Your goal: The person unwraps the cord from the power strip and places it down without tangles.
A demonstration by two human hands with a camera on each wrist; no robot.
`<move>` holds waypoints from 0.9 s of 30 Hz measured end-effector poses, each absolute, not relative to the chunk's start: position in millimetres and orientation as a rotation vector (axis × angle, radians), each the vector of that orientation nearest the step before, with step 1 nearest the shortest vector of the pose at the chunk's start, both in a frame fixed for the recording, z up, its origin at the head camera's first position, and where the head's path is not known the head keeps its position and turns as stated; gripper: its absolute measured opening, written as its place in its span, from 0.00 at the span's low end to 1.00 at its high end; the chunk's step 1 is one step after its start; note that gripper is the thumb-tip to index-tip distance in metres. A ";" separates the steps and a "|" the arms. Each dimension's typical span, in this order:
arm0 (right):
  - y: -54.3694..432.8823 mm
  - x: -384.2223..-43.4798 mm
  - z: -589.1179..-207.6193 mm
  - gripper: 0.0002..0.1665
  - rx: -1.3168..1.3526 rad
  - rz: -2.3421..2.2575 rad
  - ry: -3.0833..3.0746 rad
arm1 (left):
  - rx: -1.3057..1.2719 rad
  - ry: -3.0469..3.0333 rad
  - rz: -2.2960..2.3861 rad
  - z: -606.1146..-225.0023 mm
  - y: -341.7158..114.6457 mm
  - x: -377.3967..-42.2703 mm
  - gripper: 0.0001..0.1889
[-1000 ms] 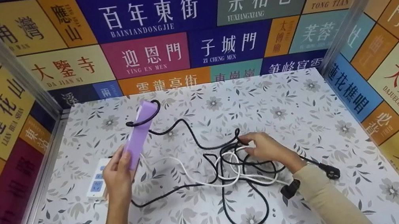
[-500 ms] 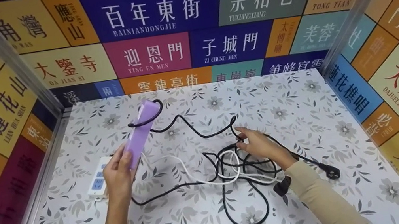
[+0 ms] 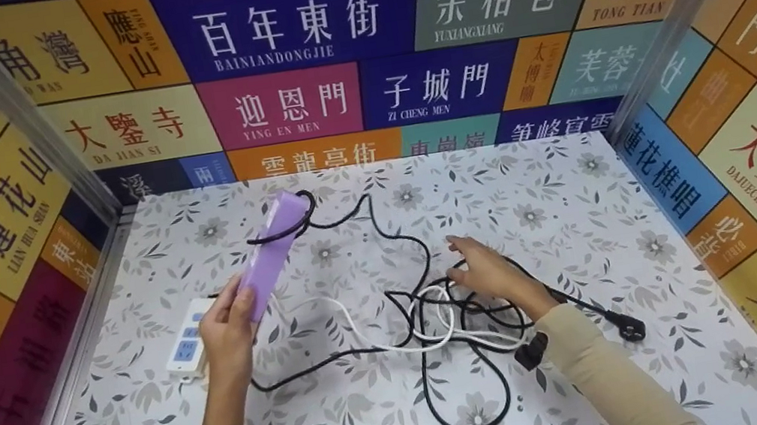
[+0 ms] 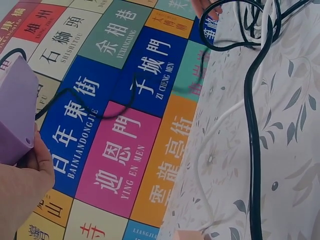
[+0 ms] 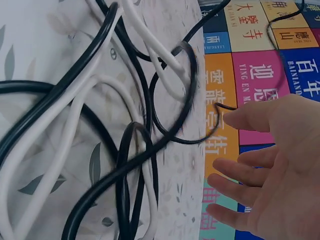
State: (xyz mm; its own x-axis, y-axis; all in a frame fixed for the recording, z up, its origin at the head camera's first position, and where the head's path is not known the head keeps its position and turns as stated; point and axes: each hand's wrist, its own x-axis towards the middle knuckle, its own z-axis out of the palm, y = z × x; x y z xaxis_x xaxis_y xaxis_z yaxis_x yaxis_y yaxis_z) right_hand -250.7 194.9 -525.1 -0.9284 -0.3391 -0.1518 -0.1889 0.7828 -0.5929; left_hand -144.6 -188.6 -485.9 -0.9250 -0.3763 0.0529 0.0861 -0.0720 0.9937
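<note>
My left hand (image 3: 227,335) grips the lower end of a purple power strip (image 3: 273,263), which is raised and tilted with its plain back up. A black cord (image 3: 337,356) loops around the strip's far end and trails to the right. In the left wrist view, part of the purple strip (image 4: 17,107) shows between thumb and fingers. My right hand (image 3: 498,273) hovers over the tangled black cord and white cord (image 3: 347,316), its fingers spread and holding nothing. From the right wrist, this hand (image 5: 275,165) appears beside the cord loops, thumb and fingers apart.
A white power strip (image 3: 184,350) with blue sockets lies behind my left wrist. The black plug (image 3: 628,326) rests at the right of the flower-patterned table (image 3: 605,397). Sign-covered panels (image 3: 287,21) stand along the back and both sides.
My right hand raised the black cord from the tangle, then let it go and spread its fingers. The freed length has swung left. My left hand keeps its grip on the purple strip.
</note>
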 end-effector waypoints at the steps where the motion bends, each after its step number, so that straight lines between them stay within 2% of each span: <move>1: 192.4 -250.5 -524.1 0.40 -0.420 -0.861 2.731 | 0.313 -1.893 -2.069 -486.1 -188.4 -144.3 0.26; 15: 147.8 -258.7 -513.6 0.29 -0.610 -0.837 2.780 | 0.306 -1.917 -2.022 -488.1 -189.3 -143.0 0.25; 27: 107.0 -293.3 -512.4 0.32 -0.726 -0.668 2.722 | 0.297 -1.945 -2.015 -487.9 -187.7 -142.0 0.24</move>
